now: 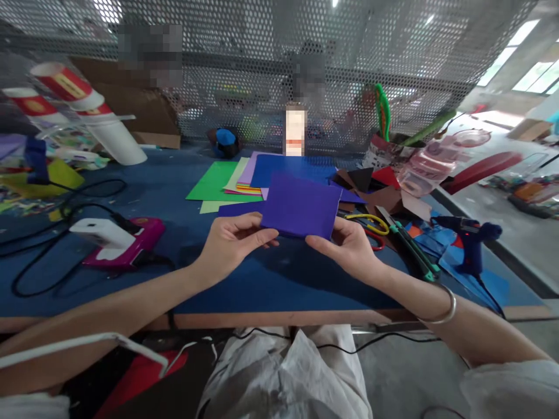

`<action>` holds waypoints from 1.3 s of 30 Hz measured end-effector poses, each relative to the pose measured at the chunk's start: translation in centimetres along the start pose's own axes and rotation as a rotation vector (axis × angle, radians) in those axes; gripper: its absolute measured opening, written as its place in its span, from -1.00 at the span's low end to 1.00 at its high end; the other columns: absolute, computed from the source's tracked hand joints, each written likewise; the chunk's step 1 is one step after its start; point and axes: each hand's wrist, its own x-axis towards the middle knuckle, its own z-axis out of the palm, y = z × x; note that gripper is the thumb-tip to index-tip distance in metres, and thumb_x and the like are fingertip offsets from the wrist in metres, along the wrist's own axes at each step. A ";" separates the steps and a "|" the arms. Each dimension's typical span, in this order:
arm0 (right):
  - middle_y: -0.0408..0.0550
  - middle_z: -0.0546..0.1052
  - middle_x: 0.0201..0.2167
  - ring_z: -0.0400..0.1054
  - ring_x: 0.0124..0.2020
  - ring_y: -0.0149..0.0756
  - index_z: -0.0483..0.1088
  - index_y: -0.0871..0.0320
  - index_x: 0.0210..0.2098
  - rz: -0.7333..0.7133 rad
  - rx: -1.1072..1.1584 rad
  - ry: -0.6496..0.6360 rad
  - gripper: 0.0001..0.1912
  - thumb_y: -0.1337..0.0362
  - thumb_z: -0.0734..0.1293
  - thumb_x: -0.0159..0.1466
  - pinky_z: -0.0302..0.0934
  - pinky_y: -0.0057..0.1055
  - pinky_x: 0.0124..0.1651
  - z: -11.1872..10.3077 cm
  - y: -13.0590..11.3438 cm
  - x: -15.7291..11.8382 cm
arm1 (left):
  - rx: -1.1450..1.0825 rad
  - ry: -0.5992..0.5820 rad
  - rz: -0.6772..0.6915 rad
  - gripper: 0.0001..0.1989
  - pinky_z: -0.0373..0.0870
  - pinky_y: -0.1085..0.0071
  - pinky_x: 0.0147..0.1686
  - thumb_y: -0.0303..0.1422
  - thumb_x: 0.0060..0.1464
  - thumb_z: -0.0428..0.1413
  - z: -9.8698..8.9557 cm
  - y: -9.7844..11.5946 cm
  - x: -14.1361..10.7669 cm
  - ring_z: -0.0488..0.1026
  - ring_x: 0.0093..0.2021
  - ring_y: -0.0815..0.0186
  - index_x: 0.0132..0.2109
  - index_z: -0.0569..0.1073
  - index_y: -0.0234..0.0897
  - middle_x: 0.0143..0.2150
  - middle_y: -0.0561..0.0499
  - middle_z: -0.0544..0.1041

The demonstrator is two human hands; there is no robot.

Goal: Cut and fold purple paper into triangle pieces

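Note:
A purple sheet of paper (301, 203) is held up over the table between my two hands. My left hand (236, 241) pinches its lower left corner, thumb in front and fingers behind. At the lower right corner, my right hand (347, 244) grips it the same way. Behind the sheet lies a stack of coloured paper, with a blue sheet (271, 169) on top and a green sheet (213, 180) sticking out to the left. Close to my right hand are scissors with yellow handles (373, 224), partly covered, and a green and black utility knife (410, 250).
A glue gun (474, 238) stands at the right, its cord over the table edge. At the left are a magenta power strip (142, 230) with a white plug and loose black cables. Paper scraps (388, 192) and a pink plastic container (430, 163) lie right. A perforated metal screen (244, 75) rises behind.

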 end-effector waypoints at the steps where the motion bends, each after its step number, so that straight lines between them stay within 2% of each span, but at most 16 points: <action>1: -0.14 0.57 -0.41 0.32 -0.43 -0.34 0.59 0.08 -0.30 -0.013 -0.001 0.016 -0.65 -0.05 0.57 0.14 0.32 -0.35 -0.33 -0.1 -0.1 0.0 | -0.001 -0.009 0.019 -0.84 0.57 0.35 -0.34 -0.21 -0.01 0.38 0.0 0.1 0.0 0.57 -0.42 0.27 -0.41 0.66 -0.18 -0.43 0.04 0.62; 7: -0.16 0.53 -0.43 0.30 -0.45 -0.39 0.57 0.06 -0.33 -0.020 0.077 0.037 -0.72 0.02 0.57 0.14 0.32 -0.38 -0.35 -0.1 -0.8 -0.1 | 0.014 -0.019 0.072 -0.91 0.49 0.43 -0.34 -0.30 0.05 0.35 -0.1 0.2 -0.2 0.54 -0.40 0.33 -0.41 0.68 -0.14 -0.44 0.07 0.62; 13: -0.21 0.42 -0.54 0.21 -0.56 -0.45 0.48 0.09 -0.43 0.114 0.121 -0.016 -0.59 -0.07 0.61 0.06 0.23 -0.46 -0.56 -0.1 -1.3 0.0 | -0.031 -0.020 -0.011 -0.88 0.60 0.35 -0.24 -0.24 0.01 0.39 -0.2 -0.2 -0.2 0.63 -0.34 0.24 -0.31 0.71 -0.16 -0.36 0.03 0.70; 17: -0.23 0.39 -0.55 0.20 -0.57 -0.49 0.45 0.12 -0.45 0.147 0.145 -0.023 -0.53 -0.10 0.62 0.04 0.22 -0.50 -0.57 -0.2 -1.3 0.1 | -0.065 -0.026 -0.010 -0.90 0.59 0.42 -0.27 -0.26 0.02 0.40 -0.2 -0.4 -0.2 0.62 -0.36 0.29 -0.32 0.71 -0.17 -0.37 0.04 0.70; 21: -0.22 0.39 -0.54 0.22 -0.56 -0.49 0.42 0.12 -0.44 0.127 0.120 -0.033 -0.52 -0.12 0.58 0.10 0.21 -0.50 -0.56 -0.2 -1.1 0.0 | -0.093 -0.010 0.016 -0.91 0.55 0.47 -0.35 -0.30 0.01 0.41 -0.1 -0.6 -0.1 0.58 -0.41 0.34 -0.35 0.69 -0.19 -0.41 0.06 0.67; 24: -0.21 0.41 -0.53 0.23 -0.54 -0.47 0.44 0.11 -0.43 0.058 0.073 -0.025 -0.58 -0.09 0.55 0.17 0.22 -0.48 -0.51 -0.3 -0.8 -0.1 | -0.084 -0.024 0.065 -0.92 0.53 0.49 -0.39 -0.31 0.04 0.39 -0.1 -0.7 0.0 0.55 -0.42 0.36 -0.34 0.69 -0.20 -0.42 0.06 0.64; 26: -0.17 0.47 -0.48 0.27 -0.49 -0.42 0.50 0.10 -0.37 -0.047 0.009 0.008 -0.67 -0.03 0.53 0.22 0.25 -0.44 -0.46 -0.5 -0.6 -0.1 | -0.071 -0.026 0.103 -0.93 0.53 0.50 -0.41 -0.32 0.06 0.39 -0.2 -0.7 0.0 0.53 -0.40 0.37 -0.33 0.69 -0.20 -0.39 0.05 0.63; 30: -0.13 0.53 -0.41 0.34 -0.42 -0.33 0.56 0.04 -0.36 -0.405 -0.272 0.100 -0.85 0.15 0.51 0.29 0.29 -0.37 -0.39 -0.9 -0.7 -0.1 | -0.022 -0.001 0.203 -0.92 0.50 0.49 -0.49 -0.30 0.08 0.39 -0.3 -0.8 -0.1 0.53 -0.35 0.34 -0.26 0.70 -0.16 -0.23 0.02 0.64; 33: -0.13 0.56 -0.38 0.39 -0.40 -0.31 0.59 0.03 -0.33 -0.588 -0.447 0.132 -0.94 0.25 0.50 0.30 0.33 -0.35 -0.33 -1.3 -0.6 0.1 | 0.036 -0.001 0.277 -0.88 0.55 0.45 -0.39 -0.29 0.10 0.38 -0.3 -1.0 -0.1 0.59 -0.23 0.27 -0.18 0.69 -0.12 -0.13 0.01 0.66; 35: -0.10 0.60 -0.31 0.45 -0.33 -0.28 0.62 0.04 -0.28 -0.594 -0.514 0.095 -0.97 0.26 0.48 0.32 0.36 -0.34 -0.27 -1.5 -0.3 0.4 | 0.110 -0.004 0.294 -0.85 0.59 0.40 -0.29 -0.29 0.11 0.38 -0.3 -1.3 0.0 0.61 -0.18 0.24 -0.15 0.69 -0.12 -0.12 0.01 0.67; 39: -0.04 0.67 -0.19 0.54 -0.18 -0.21 0.64 0.08 -0.20 -0.467 -0.519 -0.091 -0.92 0.27 0.46 0.33 0.42 -0.28 -0.09 -1.8 1.1 1.0 | 0.318 -0.056 0.322 -0.88 0.59 0.37 -0.24 -0.26 0.16 0.34 -0.4 -2.1 0.6 0.61 -0.25 0.26 -0.21 0.69 -0.20 -0.20 -0.01 0.67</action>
